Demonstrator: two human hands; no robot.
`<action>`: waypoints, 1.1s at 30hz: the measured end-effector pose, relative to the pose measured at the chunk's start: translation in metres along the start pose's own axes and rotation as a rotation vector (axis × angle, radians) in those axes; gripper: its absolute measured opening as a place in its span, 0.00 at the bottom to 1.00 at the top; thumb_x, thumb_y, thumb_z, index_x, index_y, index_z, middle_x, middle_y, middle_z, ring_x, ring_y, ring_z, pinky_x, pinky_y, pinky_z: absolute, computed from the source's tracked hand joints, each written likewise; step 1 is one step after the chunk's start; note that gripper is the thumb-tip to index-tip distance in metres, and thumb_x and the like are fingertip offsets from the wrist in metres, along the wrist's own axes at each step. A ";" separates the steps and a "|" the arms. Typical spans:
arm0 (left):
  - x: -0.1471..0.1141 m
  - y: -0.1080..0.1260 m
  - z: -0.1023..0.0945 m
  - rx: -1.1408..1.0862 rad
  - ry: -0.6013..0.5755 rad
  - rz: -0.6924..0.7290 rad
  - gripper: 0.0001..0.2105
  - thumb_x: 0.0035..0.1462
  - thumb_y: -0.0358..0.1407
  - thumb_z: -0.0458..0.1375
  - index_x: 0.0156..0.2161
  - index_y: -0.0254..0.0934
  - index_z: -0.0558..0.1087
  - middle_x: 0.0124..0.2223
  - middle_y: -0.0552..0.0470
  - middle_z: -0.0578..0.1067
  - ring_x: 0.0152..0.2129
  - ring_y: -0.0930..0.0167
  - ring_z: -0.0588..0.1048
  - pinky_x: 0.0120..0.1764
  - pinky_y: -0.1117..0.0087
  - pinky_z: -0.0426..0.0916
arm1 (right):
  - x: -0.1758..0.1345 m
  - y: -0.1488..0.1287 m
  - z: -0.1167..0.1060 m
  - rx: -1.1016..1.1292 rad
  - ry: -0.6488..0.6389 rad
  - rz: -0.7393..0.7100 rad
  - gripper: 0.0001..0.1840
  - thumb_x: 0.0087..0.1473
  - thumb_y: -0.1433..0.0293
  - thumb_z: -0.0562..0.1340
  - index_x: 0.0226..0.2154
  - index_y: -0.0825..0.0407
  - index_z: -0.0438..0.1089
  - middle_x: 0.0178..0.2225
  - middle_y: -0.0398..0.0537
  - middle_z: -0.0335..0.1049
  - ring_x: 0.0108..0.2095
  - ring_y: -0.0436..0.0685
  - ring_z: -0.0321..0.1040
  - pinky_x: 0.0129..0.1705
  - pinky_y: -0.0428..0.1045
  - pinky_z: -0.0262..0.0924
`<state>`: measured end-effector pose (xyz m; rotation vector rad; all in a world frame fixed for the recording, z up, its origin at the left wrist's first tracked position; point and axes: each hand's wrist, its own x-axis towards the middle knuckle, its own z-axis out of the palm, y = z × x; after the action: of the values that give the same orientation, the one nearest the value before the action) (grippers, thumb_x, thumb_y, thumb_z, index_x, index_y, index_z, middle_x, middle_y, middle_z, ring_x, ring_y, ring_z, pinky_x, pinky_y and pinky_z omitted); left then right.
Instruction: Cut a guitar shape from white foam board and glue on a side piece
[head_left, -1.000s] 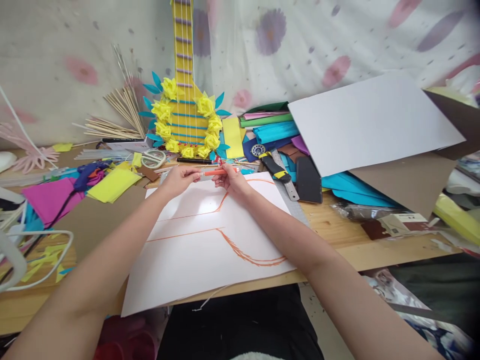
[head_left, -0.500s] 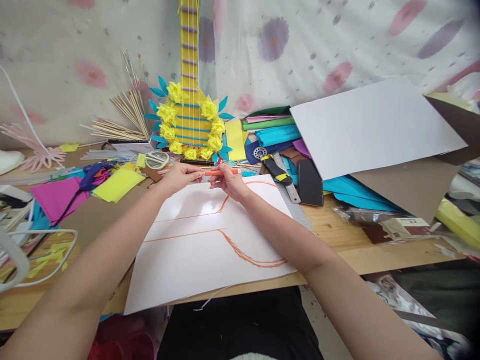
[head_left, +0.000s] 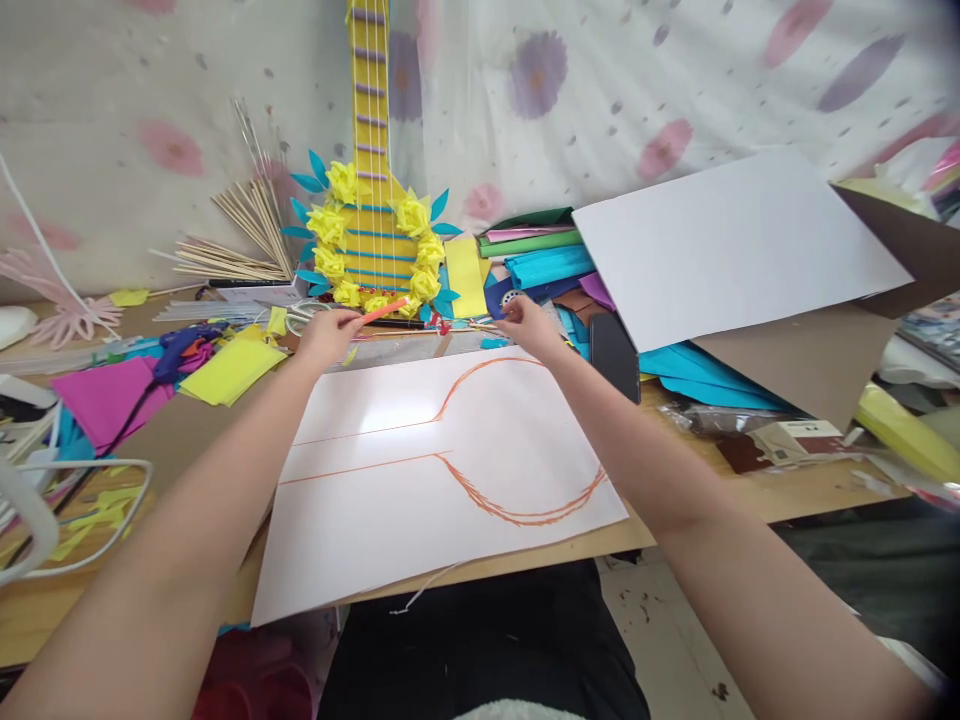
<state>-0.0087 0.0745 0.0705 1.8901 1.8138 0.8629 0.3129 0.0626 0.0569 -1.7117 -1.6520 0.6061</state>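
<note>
My left hand (head_left: 328,338) is closed on an orange marker (head_left: 386,311), which points right over the far side of the table. Farther right, my right hand (head_left: 531,330) hovers near a dark round disc with pale holes (head_left: 512,298). Its fingers are loosely bent and apart, with nothing visible in them. Beneath both arms lies a white board (head_left: 360,540). An orange outline (head_left: 517,518) on it shows two long straight lines joining a large rounded shape. My right hand and forearm hide part of the tools beside the board.
A yellow paper guitar with flowers (head_left: 379,235) stands at the back. Bamboo sticks (head_left: 232,260) and scissors (head_left: 304,315) are left of it. A dark flat slab (head_left: 615,358) and a leaning white panel (head_left: 739,245) stand right. Yellow paper (head_left: 232,368) lies left.
Both hands were together at the orange marker. My right hand has let go and moved right towards the disc, while my left hand keeps the marker and has shifted left.
</note>
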 end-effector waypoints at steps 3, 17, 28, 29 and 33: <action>0.009 -0.007 -0.001 0.130 0.058 -0.106 0.14 0.52 0.41 0.57 0.41 0.37 0.76 0.39 0.47 0.77 0.36 0.64 0.73 0.38 0.66 0.66 | 0.011 0.026 -0.020 -0.472 0.166 -0.068 0.15 0.49 0.66 0.62 0.41 0.54 0.65 0.45 0.58 0.67 0.49 0.64 0.60 0.49 0.57 0.56; -0.046 0.021 0.028 0.338 -0.269 0.177 0.13 0.50 0.45 0.58 0.36 0.39 0.74 0.45 0.47 0.76 0.45 0.60 0.71 0.46 0.64 0.63 | 0.001 0.039 -0.030 -0.309 0.195 0.010 0.20 0.50 0.70 0.59 0.48 0.57 0.65 0.45 0.60 0.68 0.47 0.63 0.64 0.49 0.57 0.58; -0.033 0.034 0.053 0.443 -0.398 -0.013 0.22 0.44 0.50 0.60 0.42 0.38 0.73 0.49 0.41 0.75 0.46 0.56 0.72 0.43 0.65 0.65 | -0.038 0.042 -0.054 0.551 -0.052 0.265 0.10 0.53 0.63 0.59 0.28 0.54 0.64 0.22 0.43 0.65 0.18 0.45 0.58 0.20 0.43 0.57; -0.030 0.032 0.050 0.429 -0.423 -0.017 0.21 0.43 0.50 0.60 0.40 0.39 0.74 0.48 0.43 0.76 0.44 0.57 0.73 0.41 0.66 0.66 | -0.040 0.046 -0.054 0.495 -0.056 0.273 0.09 0.51 0.65 0.61 0.27 0.54 0.64 0.21 0.43 0.65 0.18 0.45 0.58 0.20 0.43 0.57; -0.018 0.020 0.036 0.412 -0.433 -0.090 0.19 0.36 0.50 0.62 0.33 0.39 0.74 0.39 0.46 0.78 0.36 0.60 0.75 0.33 0.68 0.66 | -0.035 0.057 -0.045 0.208 -0.042 0.246 0.10 0.48 0.70 0.63 0.35 0.54 0.66 0.27 0.47 0.71 0.23 0.50 0.65 0.27 0.47 0.63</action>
<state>0.0305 0.0597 0.0544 2.0098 1.8696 0.0289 0.3810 0.0230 0.0403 -1.7693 -1.3620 0.9024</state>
